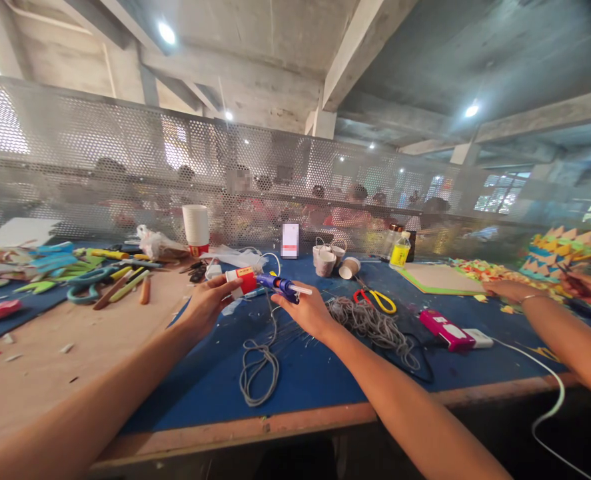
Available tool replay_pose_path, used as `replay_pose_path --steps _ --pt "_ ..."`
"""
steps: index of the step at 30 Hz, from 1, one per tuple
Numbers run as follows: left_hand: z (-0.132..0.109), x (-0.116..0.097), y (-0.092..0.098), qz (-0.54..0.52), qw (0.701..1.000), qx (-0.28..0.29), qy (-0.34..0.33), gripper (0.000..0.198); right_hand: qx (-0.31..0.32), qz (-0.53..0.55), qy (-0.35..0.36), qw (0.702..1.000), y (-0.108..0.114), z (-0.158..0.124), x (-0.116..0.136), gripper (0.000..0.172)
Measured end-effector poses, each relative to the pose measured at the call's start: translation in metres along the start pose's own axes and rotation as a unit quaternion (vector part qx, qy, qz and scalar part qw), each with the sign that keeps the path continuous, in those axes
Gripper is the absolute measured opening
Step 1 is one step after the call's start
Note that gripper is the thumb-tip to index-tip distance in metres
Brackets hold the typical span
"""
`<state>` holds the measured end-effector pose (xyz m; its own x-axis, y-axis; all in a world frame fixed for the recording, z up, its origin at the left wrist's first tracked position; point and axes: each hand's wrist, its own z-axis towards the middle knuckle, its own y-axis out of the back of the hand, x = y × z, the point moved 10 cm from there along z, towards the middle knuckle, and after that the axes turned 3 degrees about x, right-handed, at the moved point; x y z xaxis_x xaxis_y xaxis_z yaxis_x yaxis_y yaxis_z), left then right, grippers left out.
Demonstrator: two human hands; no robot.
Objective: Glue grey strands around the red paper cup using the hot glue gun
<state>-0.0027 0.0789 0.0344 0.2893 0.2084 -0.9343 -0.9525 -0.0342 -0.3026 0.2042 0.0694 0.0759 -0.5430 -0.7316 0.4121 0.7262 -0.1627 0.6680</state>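
Observation:
My left hand (207,305) grips a red and white paper cup (246,281), which is tipped on its side. A blue hot glue gun (278,285) is in my right hand (309,313), its front end close to the cup; whether it touches I cannot tell. From the back of the gun a whitish glue stick (302,290) sticks out. Grey cord (259,373) lies looped on the blue table below my hands. To the right of my right hand is a tangled heap of grey cord (375,323).
Cord-wrapped cups (324,261), yellow-handled scissors (382,301), a yellow-labelled bottle (400,252) and a magenta box (447,330) lie to the right. A stack of paper cups (196,225) stands behind. Blue-grey scissors (89,283) lie left. A co-worker's hands (512,291) are at far right.

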Motion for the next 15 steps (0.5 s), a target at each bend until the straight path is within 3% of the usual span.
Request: replay_pose_path --steps 15 --pt "-0.0004 0.0003 0.0010 -0.012 1.000 0.000 0.000 0.031 -0.005 0.019 -0.013 1.000 0.0055 -0.0010 0.0025 0.024"
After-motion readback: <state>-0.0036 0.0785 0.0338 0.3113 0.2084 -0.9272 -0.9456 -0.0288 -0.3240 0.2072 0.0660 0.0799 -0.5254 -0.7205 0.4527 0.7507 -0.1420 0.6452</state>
